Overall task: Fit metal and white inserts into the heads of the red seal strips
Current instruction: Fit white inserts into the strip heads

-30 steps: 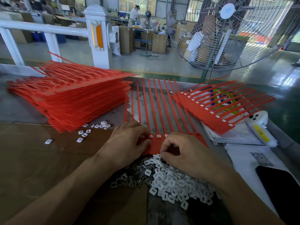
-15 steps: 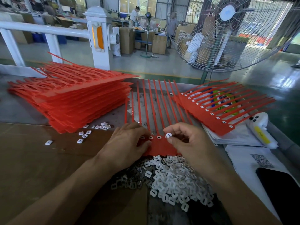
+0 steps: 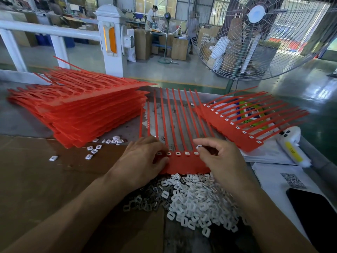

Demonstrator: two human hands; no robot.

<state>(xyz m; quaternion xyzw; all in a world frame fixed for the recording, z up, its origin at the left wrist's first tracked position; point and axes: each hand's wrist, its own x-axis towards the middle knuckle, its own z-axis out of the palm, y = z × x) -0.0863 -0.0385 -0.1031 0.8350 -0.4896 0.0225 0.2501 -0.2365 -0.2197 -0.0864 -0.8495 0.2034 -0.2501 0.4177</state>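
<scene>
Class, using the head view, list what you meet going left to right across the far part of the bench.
Tall stack of red seal strips → red strip being filled → finished red strip → white bottle with yellow label.

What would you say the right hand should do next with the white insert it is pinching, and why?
Probably lower the white insert into the next head of the red seal strip and press it in. The right hand pinches it just above the row, where several heads already show white inserts, and the left hand rests on the strip's left end, seemingly steadying it.
</scene>
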